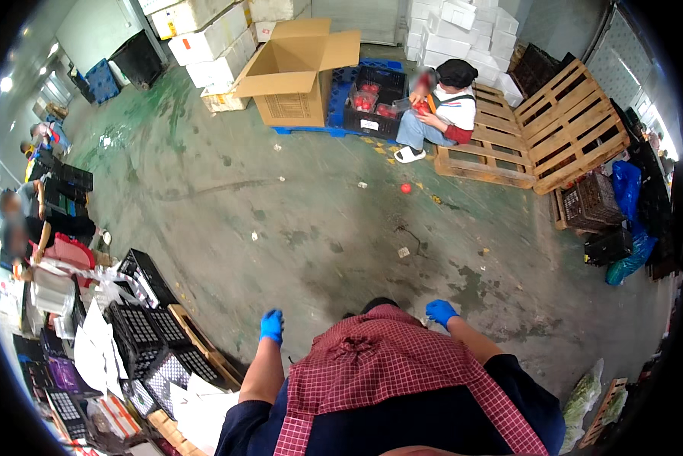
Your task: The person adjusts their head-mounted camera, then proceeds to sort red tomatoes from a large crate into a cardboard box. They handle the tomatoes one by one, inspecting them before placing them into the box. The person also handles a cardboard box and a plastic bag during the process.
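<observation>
My left hand (272, 326), in a blue glove, hangs at the left of my checked red apron (375, 359), above the concrete floor. Its fingers look curled, and I see nothing held in it. On the other side of the apron is my right hand (441, 312), also blue-gloved and turned so that its palm is hidden. Something small and pale shows between that hand and the apron, too unclear to name. Farther ahead on the floor lies a round red fruit (406, 188).
A seated person (452, 108) handles red fruit beside a black crate (375, 126). An open cardboard box (293, 108) stands on a blue pallet (335, 97). Wooden pallets (569, 125) are at right, stacked black crates (142, 330) at left. Foam boxes (210, 51) rise behind.
</observation>
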`<move>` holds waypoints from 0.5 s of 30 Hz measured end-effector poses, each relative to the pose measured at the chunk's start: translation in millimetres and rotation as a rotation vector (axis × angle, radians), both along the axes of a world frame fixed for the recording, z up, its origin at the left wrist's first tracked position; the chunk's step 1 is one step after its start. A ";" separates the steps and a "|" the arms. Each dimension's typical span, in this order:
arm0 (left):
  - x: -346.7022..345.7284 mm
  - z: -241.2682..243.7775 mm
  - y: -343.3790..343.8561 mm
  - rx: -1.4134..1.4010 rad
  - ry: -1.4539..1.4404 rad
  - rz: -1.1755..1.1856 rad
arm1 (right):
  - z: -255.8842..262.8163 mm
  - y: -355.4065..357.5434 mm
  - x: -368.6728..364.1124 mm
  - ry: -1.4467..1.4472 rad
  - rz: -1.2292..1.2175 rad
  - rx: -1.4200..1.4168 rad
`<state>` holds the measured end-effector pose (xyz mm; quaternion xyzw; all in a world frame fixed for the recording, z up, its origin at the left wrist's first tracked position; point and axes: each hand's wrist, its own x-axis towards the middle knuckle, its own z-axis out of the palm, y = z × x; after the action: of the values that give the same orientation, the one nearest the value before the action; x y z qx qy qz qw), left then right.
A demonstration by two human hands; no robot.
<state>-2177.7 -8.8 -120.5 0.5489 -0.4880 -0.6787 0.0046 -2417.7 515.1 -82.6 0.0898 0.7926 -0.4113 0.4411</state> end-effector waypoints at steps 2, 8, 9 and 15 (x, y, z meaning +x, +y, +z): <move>-110.1 59.2 -25.9 -0.073 0.086 0.008 | 10.0 -31.4 -40.0 -0.036 -0.096 0.033; -282.9 79.9 -117.0 -0.077 0.284 -0.085 | -51.0 -141.6 -176.1 -0.002 0.397 0.183; -299.2 70.5 -129.6 -0.035 0.225 -0.098 | -83.1 -155.3 -210.1 0.080 0.532 0.202; -255.7 8.4 -228.7 0.173 -0.158 -0.081 | -60.7 -361.4 -416.8 0.351 0.733 0.164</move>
<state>-2433.3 -237.5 -112.1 0.5788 -0.4483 -0.6725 -0.1086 -2834.5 153.6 -143.3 -0.2354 0.8653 -0.1716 0.4079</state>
